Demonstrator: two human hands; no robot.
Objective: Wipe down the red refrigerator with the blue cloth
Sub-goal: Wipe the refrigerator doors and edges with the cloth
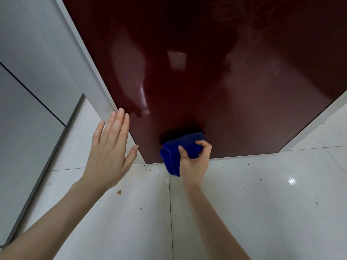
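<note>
The glossy dark red refrigerator (206, 76) door fills the upper middle of the view, and its bottom edge stops just above the floor. My right hand (195, 160) grips a bunched blue cloth (180, 147) and holds it against the lowest part of the door near the bottom edge. My left hand (110, 147) is raised with straight fingers. Its fingertips reach the door's lower left edge, beside the white side panel. Whether they touch the door I cannot tell. The door reflects both arms.
White floor tiles (244, 194) with dark specks and a small brown stain (119, 192) lie below the door. A white panel (88, 72) borders the door on the left, next to grey cabinet fronts (28, 91). Another white edge (328, 113) frames the right.
</note>
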